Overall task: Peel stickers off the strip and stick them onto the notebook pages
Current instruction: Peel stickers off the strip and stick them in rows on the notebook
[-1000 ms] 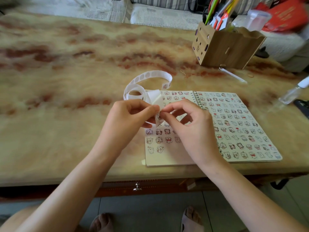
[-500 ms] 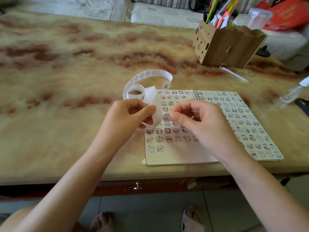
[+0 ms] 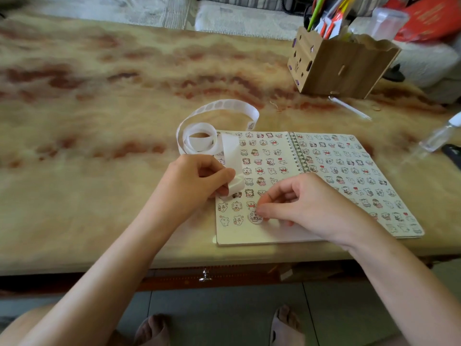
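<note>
White backing paper: the strip (image 3: 232, 151) is pinched between thumb and curled fingers of the L hand (image 3: 197, 181), at the left edge of the notebook (image 3: 262, 234), w/ its end folded over the fingertips. The rest runs far to a loose coil on the table (image 3: 99, 121). It is judged to be held lifted so the next peel is at hand and the page is not covered. One round sticker (image 3: 254, 218) is nipped at its right edge by thumb and forefinger of the R hand (image 3: 306, 203), other fingers curled. It is set in the near row of the left page, beside the last figure there, prob. to continue that row. Whether it is fully stuck down cannot be told. Both pages are nearly filled.

Surface: marbled beige-and-red tabletop, w/ a drawer knob (image 3: 205, 275) under the near edge. Far right: wooden pen holder (image 3: 341, 68). Right edge: clear bottle (image 3: 439, 136). Beyond the table a pale sofa (image 3: 237, 18) is seen; grey floor tiles (image 3: 224, 313) lie below.
</note>
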The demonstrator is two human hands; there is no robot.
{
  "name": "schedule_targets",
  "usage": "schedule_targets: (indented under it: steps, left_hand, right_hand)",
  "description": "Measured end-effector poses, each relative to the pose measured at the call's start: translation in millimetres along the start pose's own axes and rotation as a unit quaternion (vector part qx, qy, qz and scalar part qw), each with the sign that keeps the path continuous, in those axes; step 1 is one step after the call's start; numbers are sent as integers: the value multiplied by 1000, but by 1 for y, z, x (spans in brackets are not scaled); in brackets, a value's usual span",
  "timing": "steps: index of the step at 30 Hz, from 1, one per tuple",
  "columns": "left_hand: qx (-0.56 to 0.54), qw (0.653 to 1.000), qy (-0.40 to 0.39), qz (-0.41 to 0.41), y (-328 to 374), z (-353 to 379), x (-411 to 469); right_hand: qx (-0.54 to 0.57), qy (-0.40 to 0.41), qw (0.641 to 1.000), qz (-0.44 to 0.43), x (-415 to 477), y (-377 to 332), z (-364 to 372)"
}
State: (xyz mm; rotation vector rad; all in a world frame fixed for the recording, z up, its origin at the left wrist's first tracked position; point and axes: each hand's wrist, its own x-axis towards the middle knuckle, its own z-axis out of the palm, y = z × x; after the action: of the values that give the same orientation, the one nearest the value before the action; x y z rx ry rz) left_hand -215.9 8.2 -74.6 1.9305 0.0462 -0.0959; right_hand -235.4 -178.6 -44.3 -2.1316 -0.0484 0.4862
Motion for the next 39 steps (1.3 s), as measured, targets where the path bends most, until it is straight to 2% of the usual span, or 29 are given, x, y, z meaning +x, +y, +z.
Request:
schedule_targets:
  steps: [20, 35, 39]
  left_hand:
    - [21, 1000, -3, 7, 1, -1, -1]
    - [18, 1000, -5, 14, -2, 0, 1]
    - [19, 1000, -6, 15, -2, 0, 2]
  right_hand:
    - [-44, 23, 999, -11, -1, -1, 4]
    - [-119, 77, 989, -37, 1, 8, 12]
    - [-119, 59, 991, -22, 3, 6, 6]
